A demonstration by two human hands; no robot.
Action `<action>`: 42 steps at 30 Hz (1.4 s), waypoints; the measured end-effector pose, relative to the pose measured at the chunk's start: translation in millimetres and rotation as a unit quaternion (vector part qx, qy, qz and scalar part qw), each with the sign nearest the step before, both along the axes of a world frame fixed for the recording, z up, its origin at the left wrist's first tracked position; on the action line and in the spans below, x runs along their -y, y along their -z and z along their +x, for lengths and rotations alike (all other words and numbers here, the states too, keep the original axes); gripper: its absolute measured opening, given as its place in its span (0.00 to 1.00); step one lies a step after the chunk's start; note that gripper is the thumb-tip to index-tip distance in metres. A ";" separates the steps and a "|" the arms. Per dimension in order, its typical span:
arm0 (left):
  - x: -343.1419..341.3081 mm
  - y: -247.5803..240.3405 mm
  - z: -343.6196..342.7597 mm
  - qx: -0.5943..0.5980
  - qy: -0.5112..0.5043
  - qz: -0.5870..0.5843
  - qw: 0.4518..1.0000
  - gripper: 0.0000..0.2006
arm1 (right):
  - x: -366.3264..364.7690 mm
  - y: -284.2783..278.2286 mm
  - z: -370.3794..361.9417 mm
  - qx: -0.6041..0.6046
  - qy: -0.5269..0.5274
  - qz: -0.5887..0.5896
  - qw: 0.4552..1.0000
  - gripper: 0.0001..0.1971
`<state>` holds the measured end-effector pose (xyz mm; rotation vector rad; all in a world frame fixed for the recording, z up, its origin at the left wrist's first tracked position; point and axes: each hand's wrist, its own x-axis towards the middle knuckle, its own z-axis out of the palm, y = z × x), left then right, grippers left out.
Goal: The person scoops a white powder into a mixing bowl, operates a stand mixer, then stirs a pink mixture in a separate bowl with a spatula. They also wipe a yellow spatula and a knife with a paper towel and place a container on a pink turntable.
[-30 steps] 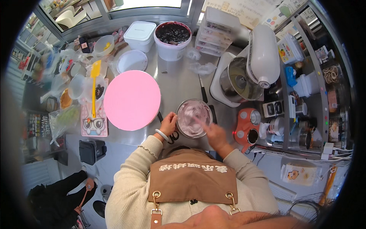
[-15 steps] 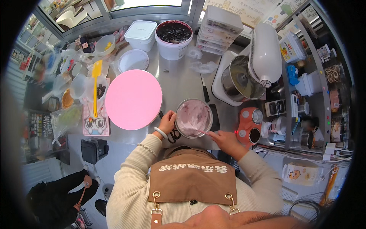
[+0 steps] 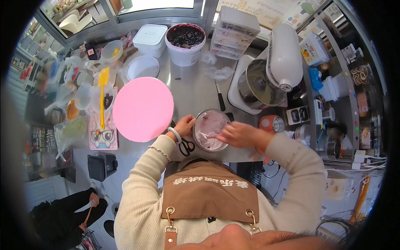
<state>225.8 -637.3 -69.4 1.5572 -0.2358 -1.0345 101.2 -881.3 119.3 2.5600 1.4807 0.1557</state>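
Left fingers [image 3: 191, 120] pinching bowl [image 3: 209, 151], right fingers [image 3: 228, 133] round a probable spatula [image 3: 211, 136], scissors [image 3: 186, 143] beside bowl, knife [image 3: 221, 101] beyond

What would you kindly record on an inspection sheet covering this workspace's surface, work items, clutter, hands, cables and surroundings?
Surface: shiny metal worktop.
Work items: metal bowl holding pink mixture; pink utensil dipping in.
Clutter: black-handled scissors near the left hand; knife lying beyond the bowl; bags and containers crowded at left.
Hands: left fingers at the bowl's rim, exact grip unclear; right hand gripping the utensil.
Cables: white cables by the right-hand shelves.
Surroundings: stand mixer at right; another person at lower left.
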 end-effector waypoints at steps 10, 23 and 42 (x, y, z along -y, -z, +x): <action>-10.6 4.8 -19.1 0.007 -0.117 -0.054 0.992 0.10 | 62.1 56.9 -24.8 -0.372 0.527 0.023 0.764 0.11; -17.2 31.7 -51.2 0.015 -0.161 -0.069 0.984 0.08 | -6.4 93.9 -58.0 -0.017 0.613 0.174 0.771 0.13; -25.7 8.2 -44.4 0.098 -0.156 -0.059 0.981 0.09 | -12.0 65.8 -79.0 -0.167 0.433 0.139 0.875 0.12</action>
